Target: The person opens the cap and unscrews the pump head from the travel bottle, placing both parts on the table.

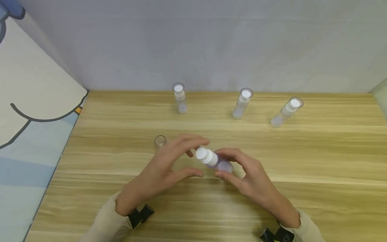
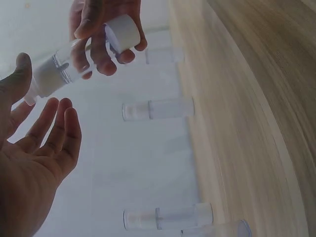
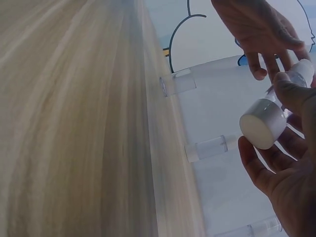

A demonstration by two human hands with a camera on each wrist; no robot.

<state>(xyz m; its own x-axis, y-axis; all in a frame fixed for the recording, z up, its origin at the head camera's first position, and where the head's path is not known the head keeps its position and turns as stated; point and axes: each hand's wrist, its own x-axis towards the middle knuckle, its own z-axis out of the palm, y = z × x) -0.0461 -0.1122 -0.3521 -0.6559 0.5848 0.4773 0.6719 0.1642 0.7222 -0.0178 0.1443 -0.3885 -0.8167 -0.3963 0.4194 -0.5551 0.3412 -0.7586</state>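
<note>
My right hand (image 1: pixel 249 171) grips a small clear pump bottle (image 1: pixel 224 166) by its lower body, between thumb and fingers. The bottle is tilted, its white pump head (image 1: pixel 202 153) turned toward my left hand (image 1: pixel 161 164). The left fingers and thumb are spread around that head; whether a fingertip touches it I cannot tell. In the right wrist view the bottle's white base (image 3: pixel 259 126) faces the camera. Beyond the left hand a clear cap (image 1: pixel 160 141) stands by itself on the table; it also shows in the right wrist view.
Three similar capped bottles stand along the back of the wooden table (image 1: pixel 121 117): a left one (image 1: pixel 180 97), a middle one (image 1: pixel 242 103) and a right one (image 1: pixel 285 112). A pale wall (image 1: pixel 211 43) rises behind them. A cartoon-printed surface (image 1: pixel 36 84) lies on the left.
</note>
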